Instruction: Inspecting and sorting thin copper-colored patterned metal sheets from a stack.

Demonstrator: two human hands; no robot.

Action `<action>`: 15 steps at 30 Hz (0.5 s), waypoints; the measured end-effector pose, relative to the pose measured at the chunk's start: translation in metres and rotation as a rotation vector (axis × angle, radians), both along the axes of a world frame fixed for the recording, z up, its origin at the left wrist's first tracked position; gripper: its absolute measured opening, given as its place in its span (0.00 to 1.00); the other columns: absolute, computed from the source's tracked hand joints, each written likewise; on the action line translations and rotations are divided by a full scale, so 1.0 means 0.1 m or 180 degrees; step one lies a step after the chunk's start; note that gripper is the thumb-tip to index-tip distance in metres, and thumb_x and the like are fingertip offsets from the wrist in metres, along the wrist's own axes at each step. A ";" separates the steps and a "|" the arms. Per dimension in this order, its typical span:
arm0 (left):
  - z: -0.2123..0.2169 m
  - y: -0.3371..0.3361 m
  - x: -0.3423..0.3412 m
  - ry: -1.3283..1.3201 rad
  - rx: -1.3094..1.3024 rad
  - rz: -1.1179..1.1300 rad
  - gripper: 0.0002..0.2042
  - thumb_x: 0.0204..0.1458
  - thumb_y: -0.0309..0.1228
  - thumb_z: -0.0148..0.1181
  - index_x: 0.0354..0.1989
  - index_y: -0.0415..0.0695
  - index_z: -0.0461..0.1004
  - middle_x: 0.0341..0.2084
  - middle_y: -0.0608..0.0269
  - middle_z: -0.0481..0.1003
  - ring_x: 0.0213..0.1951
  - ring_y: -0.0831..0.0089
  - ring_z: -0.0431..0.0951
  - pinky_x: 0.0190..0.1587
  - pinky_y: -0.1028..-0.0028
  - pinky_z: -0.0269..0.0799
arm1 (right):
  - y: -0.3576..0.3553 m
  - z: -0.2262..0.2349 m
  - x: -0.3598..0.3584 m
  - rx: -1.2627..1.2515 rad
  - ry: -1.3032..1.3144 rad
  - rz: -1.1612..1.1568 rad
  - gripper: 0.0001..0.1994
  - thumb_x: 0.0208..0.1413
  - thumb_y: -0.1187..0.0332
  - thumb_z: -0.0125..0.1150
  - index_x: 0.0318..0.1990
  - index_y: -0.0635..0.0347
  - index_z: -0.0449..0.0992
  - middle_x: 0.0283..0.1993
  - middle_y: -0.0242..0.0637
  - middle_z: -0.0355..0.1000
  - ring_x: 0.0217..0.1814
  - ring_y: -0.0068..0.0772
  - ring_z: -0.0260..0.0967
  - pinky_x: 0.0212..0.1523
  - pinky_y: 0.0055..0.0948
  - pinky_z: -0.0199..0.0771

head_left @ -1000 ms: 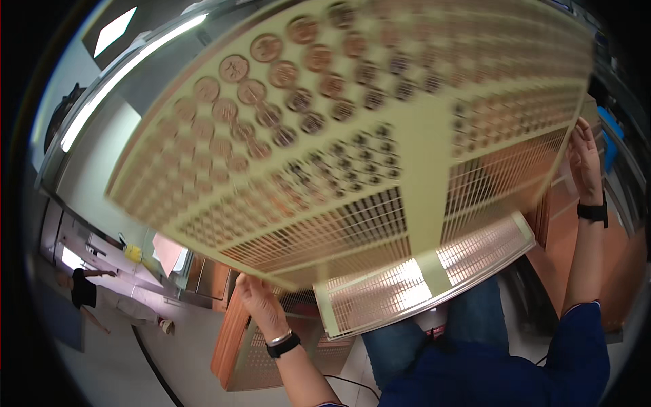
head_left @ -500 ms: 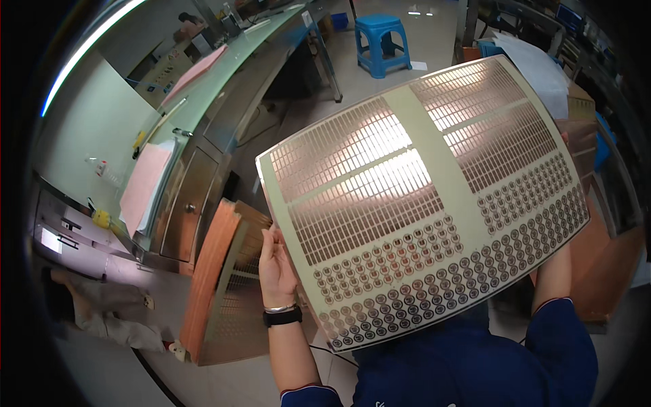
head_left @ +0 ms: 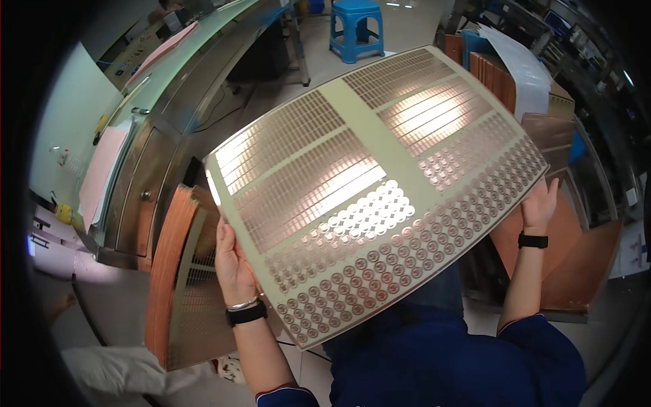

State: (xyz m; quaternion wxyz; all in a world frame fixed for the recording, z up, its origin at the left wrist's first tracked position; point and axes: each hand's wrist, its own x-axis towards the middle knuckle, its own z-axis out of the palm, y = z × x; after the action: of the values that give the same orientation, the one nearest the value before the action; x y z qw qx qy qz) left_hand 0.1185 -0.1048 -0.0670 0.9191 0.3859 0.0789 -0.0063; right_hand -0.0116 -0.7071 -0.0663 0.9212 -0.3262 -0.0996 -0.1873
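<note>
A large copper-patterned circuit board panel is held up, tilted, in front of me. Pale green bands divide its shiny grids of small rectangles from rows of round pads, and light glares off parts of it. At its left edge, my left hand is closed on the panel, the fingers partly behind it. My right hand grips the lower right corner, with some fingers hidden under the panel. Left of my left hand, a thick stack of similar panels stands on edge, showing orange-brown sides.
A glass-topped bench runs along the left, with pink sheets on it. Beyond the panel stands a blue stool. To the right are more copper panels and white sheets. Another person's leg shows at lower left.
The panel and both hands have shifted left in view, and the panel's tilt has changed, moving the glare. My right hand, mostly hidden before, now shows at the corner. The view has turned too.
</note>
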 end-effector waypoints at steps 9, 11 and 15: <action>-0.23 0.20 -0.05 0.0027 0.0379 0.0112 0.19 0.66 0.29 0.44 0.65 0.40 0.59 0.56 0.56 0.70 0.54 0.70 0.73 0.59 0.69 0.72 | 0.51 0.31 0.04 -0.1001 0.0820 -0.1202 0.20 0.67 0.70 0.47 0.65 0.61 0.60 0.58 0.36 0.70 0.56 0.27 0.71 0.55 0.31 0.76; -0.19 0.09 -0.06 0.0013 0.0469 0.0068 0.19 0.66 0.29 0.44 0.64 0.39 0.60 0.55 0.57 0.71 0.53 0.71 0.74 0.57 0.71 0.73 | 0.53 0.37 -0.02 -0.1029 0.0840 -0.1287 0.20 0.67 0.70 0.47 0.65 0.62 0.60 0.58 0.37 0.70 0.56 0.27 0.71 0.54 0.31 0.76; -0.24 0.18 -0.05 -0.0015 0.0574 0.0047 0.18 0.66 0.29 0.44 0.64 0.39 0.61 0.53 0.57 0.73 0.51 0.72 0.76 0.53 0.73 0.76 | 0.60 0.40 0.02 -0.1140 0.0905 -0.1375 0.22 0.66 0.68 0.49 0.65 0.63 0.58 0.57 0.40 0.70 0.54 0.29 0.73 0.51 0.30 0.78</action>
State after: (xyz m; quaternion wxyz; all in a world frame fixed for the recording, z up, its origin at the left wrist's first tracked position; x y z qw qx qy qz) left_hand 0.1134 -0.0866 -0.0909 0.8809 0.4665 0.0798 0.0085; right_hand -0.0100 -0.6472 -0.0258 0.7927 -0.5198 0.0704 -0.3107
